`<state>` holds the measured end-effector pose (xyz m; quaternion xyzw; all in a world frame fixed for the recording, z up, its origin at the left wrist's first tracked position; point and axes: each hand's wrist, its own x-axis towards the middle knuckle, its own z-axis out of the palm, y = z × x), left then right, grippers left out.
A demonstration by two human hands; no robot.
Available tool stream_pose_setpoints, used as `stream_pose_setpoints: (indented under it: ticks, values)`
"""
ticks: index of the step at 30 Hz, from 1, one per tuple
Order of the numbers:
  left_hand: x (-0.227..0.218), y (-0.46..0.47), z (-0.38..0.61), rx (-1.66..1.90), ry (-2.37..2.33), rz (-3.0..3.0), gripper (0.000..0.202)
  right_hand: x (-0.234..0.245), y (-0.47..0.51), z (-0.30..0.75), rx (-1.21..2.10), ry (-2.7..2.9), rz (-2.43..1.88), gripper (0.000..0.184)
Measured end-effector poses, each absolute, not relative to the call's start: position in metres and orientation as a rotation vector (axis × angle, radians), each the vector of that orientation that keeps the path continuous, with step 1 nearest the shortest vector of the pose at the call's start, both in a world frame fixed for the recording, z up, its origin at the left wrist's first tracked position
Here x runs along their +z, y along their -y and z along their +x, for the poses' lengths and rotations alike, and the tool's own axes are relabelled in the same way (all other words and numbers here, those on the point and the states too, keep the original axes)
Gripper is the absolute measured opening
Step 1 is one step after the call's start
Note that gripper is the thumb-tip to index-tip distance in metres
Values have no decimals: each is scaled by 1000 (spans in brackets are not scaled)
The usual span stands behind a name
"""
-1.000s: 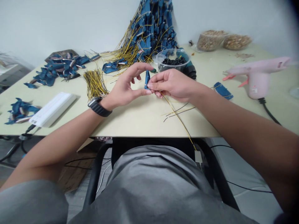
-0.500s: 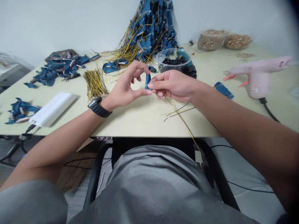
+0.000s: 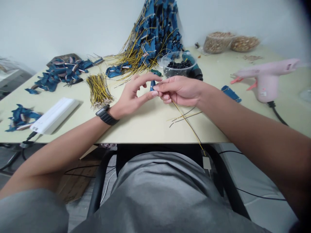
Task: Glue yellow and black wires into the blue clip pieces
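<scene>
My left hand (image 3: 132, 95), with a black watch on its wrist, pinches a small blue part (image 3: 152, 85) between thumb and forefinger above the middle of the table. My right hand (image 3: 181, 90) meets it from the right, fingers closed on the same blue part and on a yellow and black wire (image 3: 188, 124). That wire trails from under my right hand, over the table's front edge, down to a small white connector (image 3: 206, 163) above my lap.
A tall heap of blue parts with yellow wires (image 3: 153, 35) stands at the back. A clear tub of black pieces (image 3: 179, 64), a pink glue gun (image 3: 267, 79), a bundle of yellow wires (image 3: 98, 89), a white block (image 3: 54, 115) and loose blue parts (image 3: 62, 71) lie around.
Both hands have sunk a little towards the table with the blue part. My left forefinger has curled down closer to the part's top.
</scene>
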<state>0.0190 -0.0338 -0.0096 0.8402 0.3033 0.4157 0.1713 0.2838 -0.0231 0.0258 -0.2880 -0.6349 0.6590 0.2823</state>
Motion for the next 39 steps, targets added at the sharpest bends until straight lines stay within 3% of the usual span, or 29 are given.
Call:
stream_pose_setpoints:
  ticks: [5, 19, 25, 28, 31, 39]
  values:
    - [-16, 36, 21, 1201, -863, 2443, 77, 26, 22, 286, 1880, 1664, -693, 30]
    - [-21, 26, 20, 1281, -892, 2392, 72, 27, 36, 272, 1615, 1565, -870, 32]
    - [-25, 18, 18, 1337, -793, 2304, 65, 12, 36, 268, 1175, 1709, -798, 61]
    - [-29, 10, 17, 1365, -697, 2307, 60, 3, 30, 267, 931, 1787, -763, 66]
    - [-33, 4, 15, 1398, -641, 2305, 57, -5, 27, 266, 726, 1830, -715, 56]
    - [-36, -1, 12, 1431, -583, 2311, 53, -20, 27, 265, 230, 1927, -592, 6]
